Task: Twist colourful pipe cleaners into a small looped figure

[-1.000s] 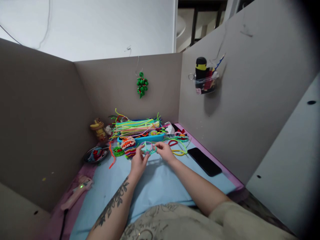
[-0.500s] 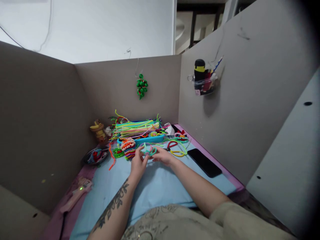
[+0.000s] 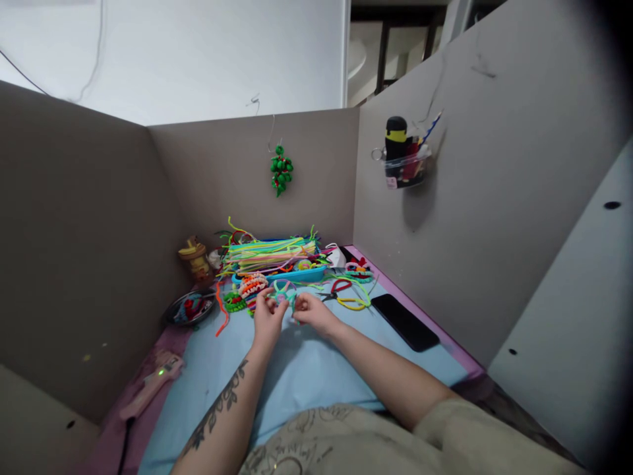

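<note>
Between my hands, above the blue table cover, is a small looped craft of pipe cleaners [image 3: 284,291] in teal, purple and pink. My left hand [image 3: 268,316] pinches it from the left, thumb and fingers closed on its lower edge. My right hand [image 3: 312,313] is closed at its right side, with fingertips on a teal part that hangs down there. The fingers partly hide the piece. Just right of my right hand lie scissors [image 3: 341,290] with red and yellow handles. Left of my left hand sits an orange and striped knotted pipe-cleaner piece [image 3: 253,285].
A blue tray [image 3: 297,276] heaped with coloured pipe cleaners [image 3: 271,253] stands at the back. A black phone [image 3: 405,322] lies right, a dark bowl [image 3: 190,309] and pink glue gun [image 3: 154,384] left. Grey partitions [image 3: 494,165] enclose the table; a clear basket [image 3: 406,170] hangs right.
The craft has turned, so its loops now point up and the teal part hangs at the right. My left hand has shifted slightly left; my right fingers have curled in more.
</note>
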`<act>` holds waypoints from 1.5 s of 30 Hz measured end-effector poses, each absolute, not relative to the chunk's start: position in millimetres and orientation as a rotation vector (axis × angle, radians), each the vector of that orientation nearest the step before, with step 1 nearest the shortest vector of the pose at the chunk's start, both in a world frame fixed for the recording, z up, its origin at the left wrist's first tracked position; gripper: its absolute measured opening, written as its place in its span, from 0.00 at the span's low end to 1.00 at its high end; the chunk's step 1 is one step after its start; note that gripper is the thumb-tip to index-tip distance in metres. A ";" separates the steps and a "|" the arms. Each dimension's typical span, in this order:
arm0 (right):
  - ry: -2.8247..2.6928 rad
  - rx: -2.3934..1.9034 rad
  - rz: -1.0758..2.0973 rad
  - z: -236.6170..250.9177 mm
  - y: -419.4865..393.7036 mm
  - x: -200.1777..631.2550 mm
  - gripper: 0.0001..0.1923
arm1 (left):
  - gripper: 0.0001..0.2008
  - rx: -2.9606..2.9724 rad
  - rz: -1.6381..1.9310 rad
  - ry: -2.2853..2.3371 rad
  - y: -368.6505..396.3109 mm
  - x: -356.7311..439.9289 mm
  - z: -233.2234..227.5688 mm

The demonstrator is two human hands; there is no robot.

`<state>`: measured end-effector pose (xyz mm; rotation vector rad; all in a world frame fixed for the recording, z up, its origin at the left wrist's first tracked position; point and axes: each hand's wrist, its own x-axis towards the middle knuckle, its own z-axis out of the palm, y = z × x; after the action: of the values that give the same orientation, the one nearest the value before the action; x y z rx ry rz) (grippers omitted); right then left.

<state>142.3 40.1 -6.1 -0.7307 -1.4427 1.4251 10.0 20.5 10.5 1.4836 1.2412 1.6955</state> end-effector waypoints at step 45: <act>-1.724 -0.839 0.421 12.7 40.2 162.4 0.03 | 0.22 1.305 1.400 1.085 17.6 14.5 12.6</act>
<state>162.4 40.2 12.7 -0.8389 -1.7240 0.4215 14.5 17.6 12.6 1.3054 1.0850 1.3998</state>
